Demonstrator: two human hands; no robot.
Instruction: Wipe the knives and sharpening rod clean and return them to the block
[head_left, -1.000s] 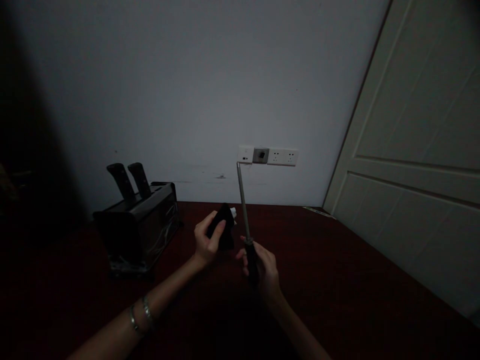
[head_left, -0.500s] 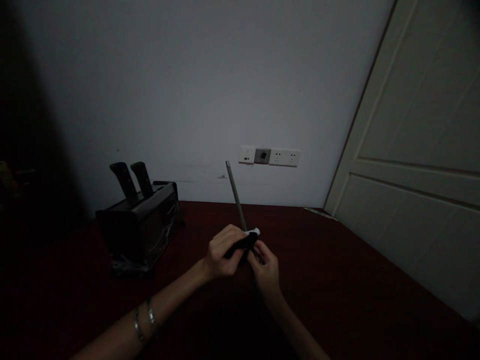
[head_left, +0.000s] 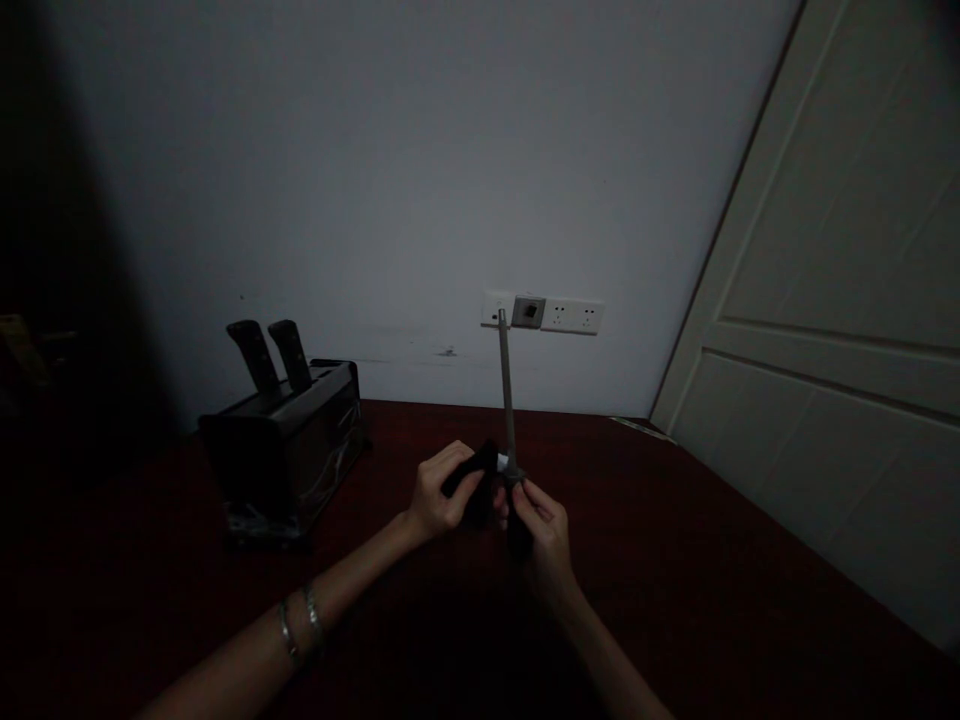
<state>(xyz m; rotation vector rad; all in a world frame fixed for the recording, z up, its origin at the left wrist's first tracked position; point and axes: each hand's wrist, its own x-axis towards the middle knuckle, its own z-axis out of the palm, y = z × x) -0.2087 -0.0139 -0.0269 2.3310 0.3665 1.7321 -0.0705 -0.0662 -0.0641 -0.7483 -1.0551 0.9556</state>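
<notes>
A: Hidden parts noted? The honing steel [head_left: 507, 390] is held upright at centre, its dark handle mostly covered by the right hand [head_left: 541, 525], fingers clenched round it. Shadow at 9 o'clock is unreadable.

B: Left hand [head_left: 439, 500] is closed on a black cloth [head_left: 471, 478], pressed at the rod's base.

A: Room? Bare table [head_left: 675, 560] is seen from 3 to 5 o'clock. The knife block [head_left: 289, 440] is set well apart at 9 o'clock.

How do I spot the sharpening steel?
Over the dark red table below the wall sockets, the right hand holds the sharpening steel upright, the left hand holding a dark cloth at its base. It is the only thin grey rod; the knife block has stubby black handles.
</notes>
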